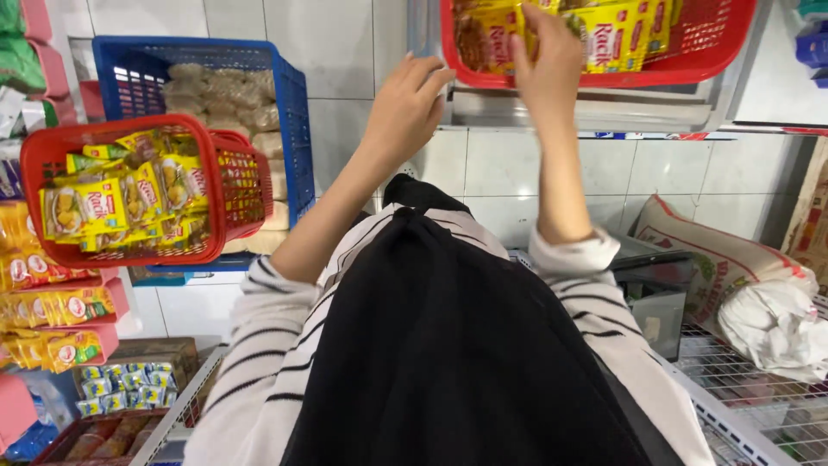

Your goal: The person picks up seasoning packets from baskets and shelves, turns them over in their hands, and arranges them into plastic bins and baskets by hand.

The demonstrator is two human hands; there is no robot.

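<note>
black apron (448,345), raised right hand (548,56) on sachets (604,34)

Yellow sachets (617,34) with red patches fill the upper red basket (707,60), where the right hand (548,60) grips one. More yellow sachets (121,203) crowd the left red basket (233,185). Small blue-and-yellow packets (125,384) lie lower left. A printed sack (716,255) leans at right.

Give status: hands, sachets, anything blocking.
Right hand up in red basket, fingers on yellow sachets. Left hand open by basket rim, holding nothing. Nothing blocking the reach.
</note>
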